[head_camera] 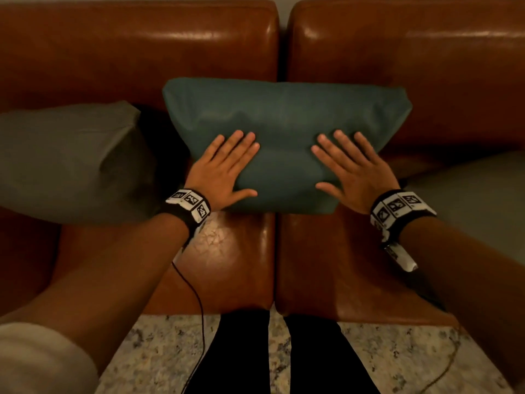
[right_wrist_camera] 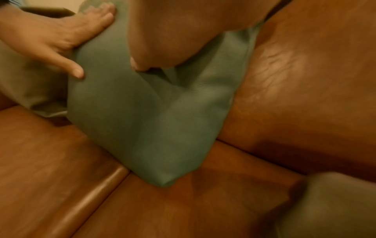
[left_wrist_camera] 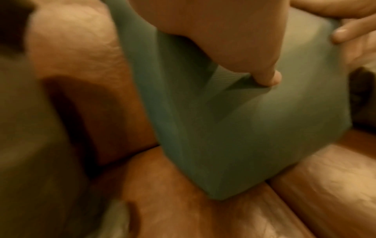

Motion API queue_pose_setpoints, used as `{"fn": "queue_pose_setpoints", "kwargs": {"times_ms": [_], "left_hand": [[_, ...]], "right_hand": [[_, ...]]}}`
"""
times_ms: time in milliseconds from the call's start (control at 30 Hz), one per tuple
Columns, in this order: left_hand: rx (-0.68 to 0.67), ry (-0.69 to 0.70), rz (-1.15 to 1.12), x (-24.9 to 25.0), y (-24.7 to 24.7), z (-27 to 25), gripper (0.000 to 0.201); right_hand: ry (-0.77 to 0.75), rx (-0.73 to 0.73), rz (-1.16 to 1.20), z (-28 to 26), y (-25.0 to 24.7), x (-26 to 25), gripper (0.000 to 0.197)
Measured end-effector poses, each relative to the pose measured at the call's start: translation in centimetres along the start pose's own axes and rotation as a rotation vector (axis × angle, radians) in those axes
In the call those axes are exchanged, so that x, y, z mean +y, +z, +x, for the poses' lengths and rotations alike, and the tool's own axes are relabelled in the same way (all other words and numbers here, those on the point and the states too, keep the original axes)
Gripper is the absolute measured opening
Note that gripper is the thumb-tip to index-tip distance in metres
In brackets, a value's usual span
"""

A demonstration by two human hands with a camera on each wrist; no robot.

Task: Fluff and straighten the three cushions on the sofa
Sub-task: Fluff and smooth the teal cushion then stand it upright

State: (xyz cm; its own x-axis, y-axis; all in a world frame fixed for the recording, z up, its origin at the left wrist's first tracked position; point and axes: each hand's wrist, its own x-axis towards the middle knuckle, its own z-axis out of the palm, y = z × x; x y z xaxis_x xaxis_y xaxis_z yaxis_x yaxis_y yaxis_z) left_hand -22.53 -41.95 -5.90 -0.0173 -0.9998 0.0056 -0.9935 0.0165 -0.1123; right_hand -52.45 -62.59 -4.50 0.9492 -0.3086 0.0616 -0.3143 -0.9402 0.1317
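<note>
A teal cushion point(head_camera: 284, 120) leans against the backrest where the two halves of the brown leather sofa point(head_camera: 136, 52) meet. My left hand point(head_camera: 227, 163) lies flat on its lower left face, fingers straight and spread. On the lower right face my right hand point(head_camera: 349, 163) presses the same way. In the left wrist view the thumb dents the teal cushion point(left_wrist_camera: 254, 128); the right wrist view shows the teal cushion point(right_wrist_camera: 142, 120) creased under my thumb. A grey-green cushion point(head_camera: 71, 160) sits to the left, and another grey-green cushion point(head_camera: 483, 200) at the right edge.
The sofa's seat cushions point(head_camera: 341, 265) run toward me with a seam down the middle. A speckled stone floor point(head_camera: 153, 354) lies below the seat front, where my dark-trousered legs point(head_camera: 284, 354) stand. A thin cable point(head_camera: 199, 302) hangs from my left wristband.
</note>
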Motion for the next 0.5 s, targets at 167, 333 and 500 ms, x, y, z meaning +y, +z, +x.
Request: {"fn": "queue_pose_setpoints", "kwargs": {"times_ms": [167, 333, 500], "left_hand": [[-0.015, -0.366, -0.184, -0.7, -0.4, -3.0, 0.114], [0.123, -0.63, -0.706, 1.3, -1.1, -4.1, 0.154], [0.193, -1.064, -1.246, 0.5, 0.3, -1.9, 0.157]], "right_hand": [[0.158, -0.016, 0.062, -2.5, -1.2, 2.5, 0.093], [0.267, -0.063, 0.252, 1.3, -5.0, 4.6, 0.145], [0.175, -0.35, 0.316, 8.2, -6.4, 4.6, 0.166]]}}
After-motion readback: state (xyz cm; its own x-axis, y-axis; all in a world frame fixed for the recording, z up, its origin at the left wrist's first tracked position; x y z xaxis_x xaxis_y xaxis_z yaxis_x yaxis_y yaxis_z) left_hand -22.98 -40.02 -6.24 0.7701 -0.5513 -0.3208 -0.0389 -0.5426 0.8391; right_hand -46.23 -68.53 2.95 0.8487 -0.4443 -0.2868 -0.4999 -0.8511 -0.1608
